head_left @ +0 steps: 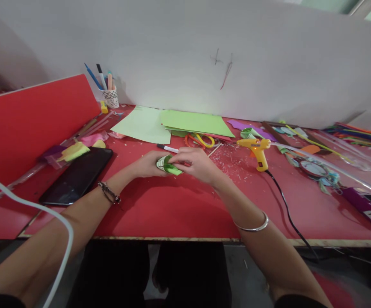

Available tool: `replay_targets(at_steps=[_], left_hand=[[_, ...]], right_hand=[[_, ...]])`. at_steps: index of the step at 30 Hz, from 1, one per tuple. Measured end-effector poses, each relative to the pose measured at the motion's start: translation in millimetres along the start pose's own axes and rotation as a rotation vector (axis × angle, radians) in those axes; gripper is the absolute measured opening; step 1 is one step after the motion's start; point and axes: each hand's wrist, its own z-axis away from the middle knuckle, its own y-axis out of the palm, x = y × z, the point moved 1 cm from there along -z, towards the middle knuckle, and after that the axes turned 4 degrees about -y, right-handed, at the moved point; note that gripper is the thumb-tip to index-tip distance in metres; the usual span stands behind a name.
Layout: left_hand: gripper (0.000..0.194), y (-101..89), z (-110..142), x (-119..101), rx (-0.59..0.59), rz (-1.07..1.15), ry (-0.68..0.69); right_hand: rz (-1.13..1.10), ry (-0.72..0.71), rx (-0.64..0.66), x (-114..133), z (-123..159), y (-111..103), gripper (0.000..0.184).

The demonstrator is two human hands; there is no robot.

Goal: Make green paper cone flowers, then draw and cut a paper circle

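Observation:
Between my hands, above the red tabletop, is a small rolled piece of green paper (163, 163), its pale outer side marked with dark lines. My left hand (148, 164) wraps round it from the left. From the right, my right hand (193, 163) pinches its green edge near the opening; the fingertips are partly hidden. Just behind my hands lies a white marker with a black cap (167, 148). Orange- and yellow-handled scissors (204, 141) rest a little farther back, partly under green paper sheets (201, 122).
A yellow glue gun (255, 152) stands to the right, its black cord (283, 203) running over the front edge. At left lie a black phone (79, 177) and a white cable (66, 226). A pen cup (111, 98) stands by the wall. A purple power strip (366, 207) is far right.

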Motion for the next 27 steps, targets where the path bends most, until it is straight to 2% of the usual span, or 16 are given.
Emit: replay_targets(at_steps=[6,12,16,19,27], left_hand=[[0.019,0.5,0,-2,0.012,0.018,-0.013],[0.018,0.5,0,-3,-0.015,0.044,-0.021],[0.019,0.1,0,-1,0.037,0.054,-0.026],[0.017,-0.5,0,-1,0.021,0.061,-0.035],[0.011,0.4,-1,-3,-0.001,0.125,-0.048]], right_hand=[[0.113,0.01,0.044,1,1,-1,0.02],[0.102,-0.003,0.027,11,1,-5,0.022],[0.243,0.035,0.106,17,2,-8,0.023],[0.308,0.021,0.119,18,3,-9,0.025],[0.052,-0.034,-0.018,12,3,-6,0.024]])
